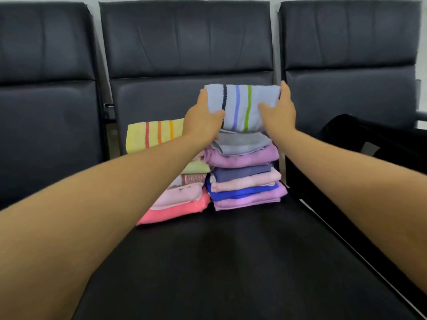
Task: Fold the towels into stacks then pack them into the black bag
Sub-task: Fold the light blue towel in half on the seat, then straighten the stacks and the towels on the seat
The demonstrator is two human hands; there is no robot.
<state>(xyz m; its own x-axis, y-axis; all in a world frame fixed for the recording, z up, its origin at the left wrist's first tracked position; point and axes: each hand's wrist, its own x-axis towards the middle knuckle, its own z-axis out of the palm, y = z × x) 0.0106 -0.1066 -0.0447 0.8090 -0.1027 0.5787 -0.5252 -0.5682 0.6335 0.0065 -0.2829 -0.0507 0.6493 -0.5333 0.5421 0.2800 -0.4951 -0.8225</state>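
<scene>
Both hands, the left hand (pixel 203 118) and the right hand (pixel 280 112), have their fingers closed on the sides of a folded blue striped towel (pixel 242 105), held on top of the right stack (pixel 245 174) near the back edge of the seat (pixel 231 262). A second stack (pixel 175 199) stands just beside it on the left with a yellow towel (pixel 154 135) on top. The folding looks nearly finished, but the black bag (pixel 374 137) waits on the next seat to the right and nothing seems packed yet.

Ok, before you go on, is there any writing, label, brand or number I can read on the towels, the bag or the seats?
None: no readable text anywhere in the view.
Striped blue towel held by both hands: coloured stripes only.
Yellow towel: stripes only.
Black bag: no label visible.
</scene>
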